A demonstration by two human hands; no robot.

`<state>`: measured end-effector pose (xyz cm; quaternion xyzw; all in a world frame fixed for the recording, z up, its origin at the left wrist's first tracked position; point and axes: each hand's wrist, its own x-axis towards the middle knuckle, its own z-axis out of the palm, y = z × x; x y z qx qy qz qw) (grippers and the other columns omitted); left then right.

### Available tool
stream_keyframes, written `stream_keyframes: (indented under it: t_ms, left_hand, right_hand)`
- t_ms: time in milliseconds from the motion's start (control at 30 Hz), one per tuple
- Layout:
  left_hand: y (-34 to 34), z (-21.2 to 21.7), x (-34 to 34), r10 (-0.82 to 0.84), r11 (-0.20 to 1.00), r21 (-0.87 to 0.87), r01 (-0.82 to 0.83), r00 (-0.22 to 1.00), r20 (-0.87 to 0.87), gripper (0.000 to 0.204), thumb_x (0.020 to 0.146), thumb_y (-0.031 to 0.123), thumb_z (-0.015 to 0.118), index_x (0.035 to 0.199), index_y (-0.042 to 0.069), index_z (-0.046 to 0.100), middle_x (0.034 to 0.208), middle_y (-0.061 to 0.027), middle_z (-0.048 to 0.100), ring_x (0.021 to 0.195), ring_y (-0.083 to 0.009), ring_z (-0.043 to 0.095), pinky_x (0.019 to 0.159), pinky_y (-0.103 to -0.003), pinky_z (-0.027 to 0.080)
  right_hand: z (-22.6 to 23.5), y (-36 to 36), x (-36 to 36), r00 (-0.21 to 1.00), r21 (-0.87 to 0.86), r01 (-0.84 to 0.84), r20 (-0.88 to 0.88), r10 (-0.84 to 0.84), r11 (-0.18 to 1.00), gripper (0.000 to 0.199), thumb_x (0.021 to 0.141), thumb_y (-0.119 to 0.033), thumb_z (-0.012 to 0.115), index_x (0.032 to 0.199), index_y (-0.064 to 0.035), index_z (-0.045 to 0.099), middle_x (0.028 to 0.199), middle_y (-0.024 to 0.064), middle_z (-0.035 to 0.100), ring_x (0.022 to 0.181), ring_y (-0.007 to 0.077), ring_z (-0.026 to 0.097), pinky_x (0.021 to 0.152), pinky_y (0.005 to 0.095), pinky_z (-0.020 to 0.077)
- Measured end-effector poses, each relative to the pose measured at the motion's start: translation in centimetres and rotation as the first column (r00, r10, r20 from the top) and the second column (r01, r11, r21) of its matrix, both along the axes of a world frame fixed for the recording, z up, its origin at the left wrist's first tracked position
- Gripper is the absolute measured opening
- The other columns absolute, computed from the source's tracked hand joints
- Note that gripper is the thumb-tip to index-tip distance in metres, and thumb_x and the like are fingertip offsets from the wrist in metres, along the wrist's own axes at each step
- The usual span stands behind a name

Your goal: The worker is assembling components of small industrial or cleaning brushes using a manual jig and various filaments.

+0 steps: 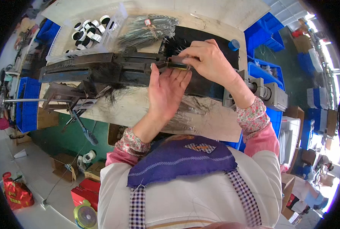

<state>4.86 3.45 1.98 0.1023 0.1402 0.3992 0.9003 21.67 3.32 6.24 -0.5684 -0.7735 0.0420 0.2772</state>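
While our right hand [210, 61] pinches a thin dark strip [177, 63] on the long metal machine [101, 66], our left hand [166, 89] lies open with fingers together just below it. Loose black bristles [193, 108] lie on the desk [135, 110] under both wrists.

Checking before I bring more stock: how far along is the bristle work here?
Done: hard to tell; dark fibres hang from the long metal fixture. In hand: the right hand pinches a narrow strip at the fixture, the left hand flat beneath. Left: wrapped fibre bundles and a bin of rolls.
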Motion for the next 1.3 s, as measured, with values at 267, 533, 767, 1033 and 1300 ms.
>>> stream_keyframes:
  t_ms: [267,533,767,1033,1300]
  left_hand:
    - [0.3,-1.3,0.0,0.044,0.998,0.037,-0.044,0.999,0.007,0.064,0.098,0.052,0.03,0.118,-0.007,0.044,0.113,-0.0163,0.054,0.124,-0.029,0.044,0.111,-0.04,0.029]
    - [0.6,0.3,-0.1,0.024,1.0,-0.012,-0.025,0.996,-0.085,0.044,0.098,0.044,0.041,0.067,0.013,0.039,0.072,0.0001,0.042,0.085,-0.0167,0.046,0.094,-0.036,0.036]
    - [1.1,-0.1,0.2,0.0,0.998,0.056,0.009,0.988,-0.153,0.034,0.099,0.037,0.044,0.092,0.005,0.053,0.093,-0.0064,0.055,0.102,-0.0232,0.051,0.099,-0.039,0.037]
    - [-2.4,-4.3,3.3,0.083,0.996,-0.017,-0.087,0.977,-0.195,0.023,0.093,0.019,0.056,0.106,0.0,0.052,0.11,-0.0127,0.056,0.111,-0.0268,0.053,0.105,-0.04,0.039]
    - [-4.9,-2.0,-8.5,-0.051,0.743,0.605,0.288,0.924,-0.378,0.057,0.091,0.018,0.055,0.141,-0.002,0.035,0.143,-0.021,0.037,0.135,-0.0379,0.033,0.112,-0.046,0.027]
  right_hand:
    - [2.7,-2.7,-2.2,0.98,0.017,0.155,0.125,-0.156,0.988,0.02,0.077,-0.01,0.059,0.095,-0.0017,0.056,0.067,0.0144,0.063,0.063,0.0325,0.065,0.051,0.0388,0.0502]
    - [1.1,-2.4,-4.1,0.93,0.007,0.091,0.357,-0.088,0.996,0.019,0.076,-0.009,0.059,0.09,0.0005,0.051,0.06,0.015,0.06,0.061,0.0326,0.065,0.048,0.0386,0.0483]
    - [0.3,-3.4,-3.0,0.903,-0.023,0.138,0.413,-0.116,0.99,0.016,0.079,-0.006,0.056,0.094,-0.0014,0.05,0.066,0.0146,0.062,0.065,0.032,0.065,0.052,0.0385,0.0504]
    - [-8.4,-14.2,-3.7,0.985,-0.671,0.17,0.13,-0.11,0.722,0.024,0.085,-0.017,0.054,0.102,-0.002,0.048,0.082,0.023,0.065,0.077,0.0406,0.065,0.065,0.0509,0.0513]
    - [-14.5,-14.3,-1.8,0.965,-0.548,0.198,-0.039,-0.261,0.813,0.026,0.088,-0.029,0.055,0.098,-0.0044,0.053,0.079,0.0221,0.065,0.074,0.0411,0.064,0.065,0.0521,0.0504]
